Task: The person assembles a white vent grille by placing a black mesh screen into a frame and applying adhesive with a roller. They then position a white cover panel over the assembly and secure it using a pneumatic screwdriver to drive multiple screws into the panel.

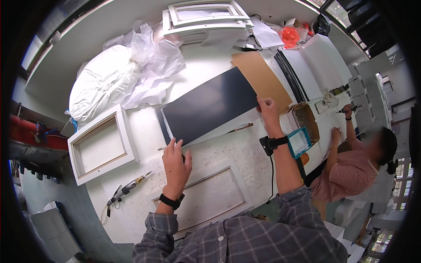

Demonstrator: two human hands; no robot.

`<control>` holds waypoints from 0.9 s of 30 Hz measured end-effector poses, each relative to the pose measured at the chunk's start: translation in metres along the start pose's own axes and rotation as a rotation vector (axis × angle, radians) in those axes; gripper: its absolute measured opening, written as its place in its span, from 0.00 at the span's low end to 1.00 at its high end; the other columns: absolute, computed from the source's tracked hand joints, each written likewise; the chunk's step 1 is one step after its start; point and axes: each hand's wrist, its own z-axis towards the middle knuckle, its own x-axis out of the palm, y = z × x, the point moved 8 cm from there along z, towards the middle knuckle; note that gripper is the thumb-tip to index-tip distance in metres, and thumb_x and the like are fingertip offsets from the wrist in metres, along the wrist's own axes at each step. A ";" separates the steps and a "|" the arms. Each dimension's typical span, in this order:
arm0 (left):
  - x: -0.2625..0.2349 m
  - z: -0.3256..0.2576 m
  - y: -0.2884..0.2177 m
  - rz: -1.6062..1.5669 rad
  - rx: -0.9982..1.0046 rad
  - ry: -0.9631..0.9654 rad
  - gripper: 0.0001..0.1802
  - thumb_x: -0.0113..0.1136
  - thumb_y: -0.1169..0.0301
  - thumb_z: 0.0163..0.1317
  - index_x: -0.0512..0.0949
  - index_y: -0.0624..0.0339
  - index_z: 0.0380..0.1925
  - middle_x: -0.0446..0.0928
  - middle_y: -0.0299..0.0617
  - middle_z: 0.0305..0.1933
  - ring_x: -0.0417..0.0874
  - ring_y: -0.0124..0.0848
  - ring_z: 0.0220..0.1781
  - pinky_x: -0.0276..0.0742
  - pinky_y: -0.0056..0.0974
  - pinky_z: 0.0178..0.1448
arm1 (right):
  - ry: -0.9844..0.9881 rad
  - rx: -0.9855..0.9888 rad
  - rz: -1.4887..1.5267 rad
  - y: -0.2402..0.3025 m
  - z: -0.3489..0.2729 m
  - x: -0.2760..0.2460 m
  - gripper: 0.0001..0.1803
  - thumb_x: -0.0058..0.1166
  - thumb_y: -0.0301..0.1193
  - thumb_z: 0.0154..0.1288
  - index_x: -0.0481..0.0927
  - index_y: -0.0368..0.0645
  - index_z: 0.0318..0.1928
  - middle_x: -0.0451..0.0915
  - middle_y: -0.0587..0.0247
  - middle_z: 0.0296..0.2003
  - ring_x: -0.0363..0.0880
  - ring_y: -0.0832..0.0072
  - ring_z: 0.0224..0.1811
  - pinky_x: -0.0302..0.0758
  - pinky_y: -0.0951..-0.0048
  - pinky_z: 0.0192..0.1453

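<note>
A dark, glossy rectangular panel (210, 103) lies slanted across the middle of the white table. My right hand (268, 111) pinches its right edge near the corner. At the panel's near left corner is my left hand (176, 164), fingers stretched out and thumb apart, the fingertips at the edge. White sheets (223, 130) and another dark sheet (164, 125) show from under the panel. Beyond its right end rests a brown board (263, 76). Close below my left hand, a white frame (215, 193) lies on the table.
A white frame (103, 144) and a power screwdriver (129, 187) lie at left. White bags (109, 79) and stacked frames (206, 17) stand behind. To the right are stacked panels (302, 72), a box of small parts (305, 118), a teal tray (299, 143) and a co-worker (346, 175) holding a tool.
</note>
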 end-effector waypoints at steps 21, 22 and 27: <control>0.067 -0.017 -0.010 -1.806 -0.712 -0.142 0.12 0.64 0.59 0.77 0.77 0.56 0.44 0.80 0.34 0.38 0.82 0.25 0.43 0.78 0.35 0.52 | 0.159 -0.110 0.319 0.043 -0.133 -0.040 0.11 0.60 0.36 0.80 0.76 0.43 0.43 0.81 0.66 0.42 0.81 0.79 0.46 0.82 0.71 0.59; 0.051 -0.036 -0.012 -1.776 -0.694 -0.116 0.12 0.64 0.59 0.77 0.77 0.56 0.43 0.80 0.34 0.37 0.81 0.25 0.42 0.78 0.34 0.51 | 0.216 -0.074 0.320 0.037 -0.143 -0.050 0.10 0.57 0.35 0.82 0.79 0.41 0.52 0.84 0.64 0.45 0.85 0.77 0.49 0.83 0.69 0.59; 0.015 -0.150 0.000 -1.514 -0.710 0.084 0.13 0.61 0.61 0.79 0.80 0.56 0.37 0.77 0.32 0.32 0.78 0.24 0.38 0.75 0.34 0.50 | 0.384 0.263 0.305 0.012 -0.217 -0.047 0.19 0.53 0.39 0.84 0.77 0.39 0.64 0.81 0.65 0.59 0.81 0.77 0.59 0.78 0.72 0.67</control>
